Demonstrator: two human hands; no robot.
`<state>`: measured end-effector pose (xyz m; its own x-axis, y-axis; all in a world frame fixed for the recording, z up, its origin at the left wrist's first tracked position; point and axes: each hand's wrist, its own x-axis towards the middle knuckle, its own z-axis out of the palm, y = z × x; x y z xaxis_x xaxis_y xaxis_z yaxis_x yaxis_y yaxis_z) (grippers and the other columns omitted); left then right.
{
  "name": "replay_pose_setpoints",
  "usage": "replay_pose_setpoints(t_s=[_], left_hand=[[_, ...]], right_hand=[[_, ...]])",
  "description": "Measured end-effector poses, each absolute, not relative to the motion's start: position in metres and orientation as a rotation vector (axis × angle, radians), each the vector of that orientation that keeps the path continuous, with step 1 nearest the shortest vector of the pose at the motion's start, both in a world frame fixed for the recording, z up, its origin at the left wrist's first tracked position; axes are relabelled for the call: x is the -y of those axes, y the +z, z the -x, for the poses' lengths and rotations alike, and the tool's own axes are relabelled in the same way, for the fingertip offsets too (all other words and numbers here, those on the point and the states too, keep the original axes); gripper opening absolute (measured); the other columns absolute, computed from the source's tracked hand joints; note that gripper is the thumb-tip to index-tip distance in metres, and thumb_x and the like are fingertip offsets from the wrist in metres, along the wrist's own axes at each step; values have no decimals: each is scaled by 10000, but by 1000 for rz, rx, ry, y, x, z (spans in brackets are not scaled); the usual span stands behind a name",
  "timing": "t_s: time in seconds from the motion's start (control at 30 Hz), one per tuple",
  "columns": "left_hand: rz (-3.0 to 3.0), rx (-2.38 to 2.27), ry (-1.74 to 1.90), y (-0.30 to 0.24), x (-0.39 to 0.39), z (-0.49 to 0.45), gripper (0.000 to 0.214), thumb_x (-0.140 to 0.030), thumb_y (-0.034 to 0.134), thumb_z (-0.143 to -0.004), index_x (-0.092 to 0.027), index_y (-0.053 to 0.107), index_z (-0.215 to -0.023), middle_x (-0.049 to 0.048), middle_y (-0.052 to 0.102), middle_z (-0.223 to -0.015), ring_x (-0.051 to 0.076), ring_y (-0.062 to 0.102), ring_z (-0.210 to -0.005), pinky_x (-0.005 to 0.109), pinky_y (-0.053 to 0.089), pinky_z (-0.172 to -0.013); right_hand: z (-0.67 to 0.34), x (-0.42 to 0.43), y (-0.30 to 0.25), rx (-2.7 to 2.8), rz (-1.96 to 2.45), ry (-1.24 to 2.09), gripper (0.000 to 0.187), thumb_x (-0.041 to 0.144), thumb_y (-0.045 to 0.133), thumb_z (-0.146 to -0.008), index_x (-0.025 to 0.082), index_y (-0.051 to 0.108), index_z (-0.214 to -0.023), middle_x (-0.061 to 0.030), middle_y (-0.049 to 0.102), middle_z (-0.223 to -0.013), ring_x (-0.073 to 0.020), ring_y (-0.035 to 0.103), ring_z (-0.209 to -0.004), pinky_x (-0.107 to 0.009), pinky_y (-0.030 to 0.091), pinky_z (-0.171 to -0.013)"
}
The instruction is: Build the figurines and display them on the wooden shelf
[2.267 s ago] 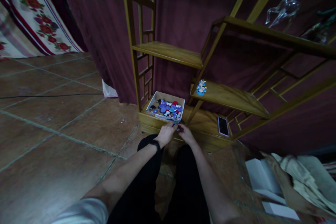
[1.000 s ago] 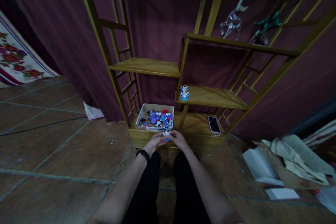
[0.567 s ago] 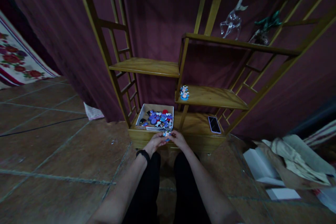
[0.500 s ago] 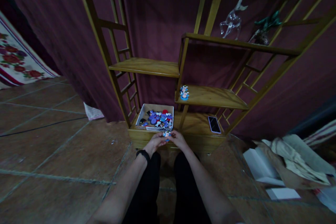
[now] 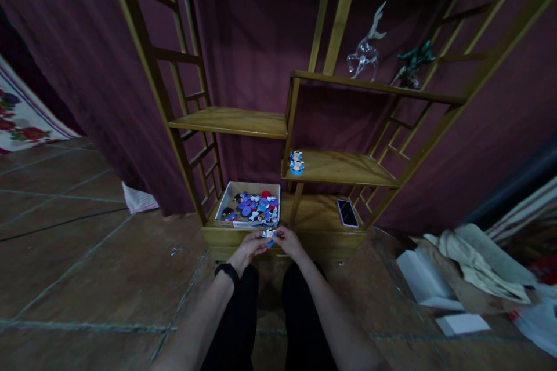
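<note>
Between my two hands is a small cartoon figurine (image 5: 270,235) in white and blue, with a round blue base. My left hand (image 5: 249,248) is closed around its left side and lower part. From the other side, the fingers of my right hand (image 5: 287,240) pinch it. Just beyond my hands, a shallow cardboard box (image 5: 221,208) stands on the lowest shelf, filled with several loose figurines and purple, blue and red discs (image 5: 246,211). Similar figurines on blue bases (image 5: 297,167) stand at the left end of the middle right shelf.
A phone (image 5: 347,213) lies on the lowest shelf to the right. Above, a clear glass deer (image 5: 364,58) and a green ornament (image 5: 411,66) stand on the top right shelf (image 5: 331,77). White boxes (image 5: 429,278) and cloth (image 5: 474,258) lie on the floor at right.
The camera view has shifted, so the shelves appear lower and further left. Both hands still hold the figurine in front of the box, with little change in grip.
</note>
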<state>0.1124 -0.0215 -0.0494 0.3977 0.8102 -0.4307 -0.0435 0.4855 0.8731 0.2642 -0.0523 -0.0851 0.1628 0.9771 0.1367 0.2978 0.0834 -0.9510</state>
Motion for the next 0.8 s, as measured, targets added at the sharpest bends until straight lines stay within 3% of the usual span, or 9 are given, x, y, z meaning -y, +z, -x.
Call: replay_pose_setpoints(t_s=[0.27, 0.53, 0.8], left_hand=[[-910, -955, 622, -44, 19, -111, 370, -333, 782, -553, -165, 631, -846, 50, 695, -780, 137, 647, -629, 211, 485, -585], [-920, -990, 637, -44, 20, -113, 432, -365, 812, -477, -144, 645, -809, 40, 691, -710, 121, 630, -572, 193, 457, -550], [-983, -1005, 617, -44, 21, -115, 468, -385, 820, -440, -127, 669, -800, 54, 690, -712, 132, 623, -577, 198, 438, -541]], right_hand=[[-267, 53, -79, 1288, 1389, 847, 59, 242, 609, -693, 208, 594, -739, 18, 646, -729, -146, 601, -688, -269, 473, -681], [-265, 60, -62, 1280, 1266, 902, 230, 346, 645, -684, 202, 623, -863, 9, 667, -766, -151, 619, -701, -262, 482, -661], [-269, 66, -48, 1314, 1346, 880, 154, 332, 596, -722, 223, 661, -808, 16, 675, -718, -165, 632, -721, -255, 492, -630]])
